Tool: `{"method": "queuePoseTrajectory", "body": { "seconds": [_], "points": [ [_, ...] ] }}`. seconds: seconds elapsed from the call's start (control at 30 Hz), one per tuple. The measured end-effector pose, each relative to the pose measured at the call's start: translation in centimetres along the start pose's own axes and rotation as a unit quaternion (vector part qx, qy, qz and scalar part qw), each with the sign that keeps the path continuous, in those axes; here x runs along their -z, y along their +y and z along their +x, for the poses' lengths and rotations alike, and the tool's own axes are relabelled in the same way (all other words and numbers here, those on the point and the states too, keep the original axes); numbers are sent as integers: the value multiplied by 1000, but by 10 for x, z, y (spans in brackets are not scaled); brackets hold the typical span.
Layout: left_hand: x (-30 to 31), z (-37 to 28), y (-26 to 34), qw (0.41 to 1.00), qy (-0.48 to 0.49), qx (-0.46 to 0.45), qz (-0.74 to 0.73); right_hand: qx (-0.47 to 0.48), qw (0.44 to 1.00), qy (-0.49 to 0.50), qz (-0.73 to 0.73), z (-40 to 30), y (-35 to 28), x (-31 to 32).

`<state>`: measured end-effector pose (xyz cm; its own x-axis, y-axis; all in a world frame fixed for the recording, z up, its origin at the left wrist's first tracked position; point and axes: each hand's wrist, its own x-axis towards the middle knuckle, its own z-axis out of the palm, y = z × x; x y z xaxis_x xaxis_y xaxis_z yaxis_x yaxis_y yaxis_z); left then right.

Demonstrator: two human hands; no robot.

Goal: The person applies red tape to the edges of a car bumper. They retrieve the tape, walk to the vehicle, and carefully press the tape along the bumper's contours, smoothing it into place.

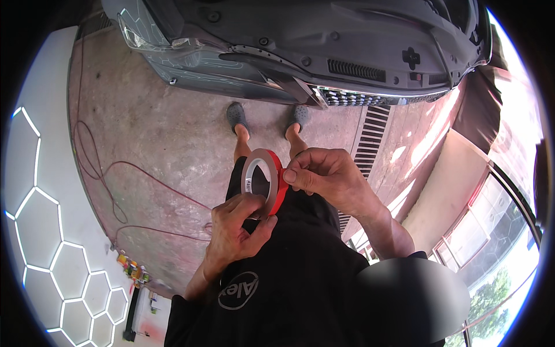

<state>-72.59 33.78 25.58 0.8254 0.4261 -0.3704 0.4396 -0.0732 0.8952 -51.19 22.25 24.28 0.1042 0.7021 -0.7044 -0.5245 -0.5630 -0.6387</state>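
A roll of red-backed tape [281,193], probably double-sided, is held on edge in front of my waist. Its side is grey-brown, and the pale cardboard core bears writing. My left hand [238,230] grips the lower rim, with fingers at the core and the thumb near the outer edge. At the roll's right side, my right hand [331,178] pinches a short red stretch of tape between thumb and forefinger. The curled fingers partly hide that pinched end. Both hands are above my dark clothing, apart from the car.
A dark grey car's front end [208,69] stands ahead, its plastic engine-bay cover [312,34] exposed. My feet in grey clogs [236,115] are close to the bumper. A red hose [147,180] loops across the concrete floor at left. A floor drain grate [372,139] runs at right.
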Motion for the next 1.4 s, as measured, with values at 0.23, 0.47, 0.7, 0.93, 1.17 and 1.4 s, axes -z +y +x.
{"method": "queuePoseTrajectory", "body": {
  "seconds": [0.23, 0.47, 0.7, 0.93, 1.17, 1.4],
  "points": [
    [-3, -5, -3, 997, 1, 36, -66, 168, 983, 68, -17, 7, 26, -9],
    [-5, -8, -5, 997, -10, 34, -75, 173, 982, 72, -24, 8, 32, -14],
    [-11, 3, -1, 997, -53, -24, -41, 169, 980, 92, 59, 6, 32, -9],
    [-54, 81, -4, 979, -53, -168, 105, 77, 943, 241, 216, 28, 69, 42],
    [-147, 294, -53, 861, 72, -323, 386, 22, 922, 321, 215, 25, 139, 99],
    [-179, 365, -72, 815, 62, -342, 464, 17, 938, 322, 126, 27, 166, 106]
  ]
}}
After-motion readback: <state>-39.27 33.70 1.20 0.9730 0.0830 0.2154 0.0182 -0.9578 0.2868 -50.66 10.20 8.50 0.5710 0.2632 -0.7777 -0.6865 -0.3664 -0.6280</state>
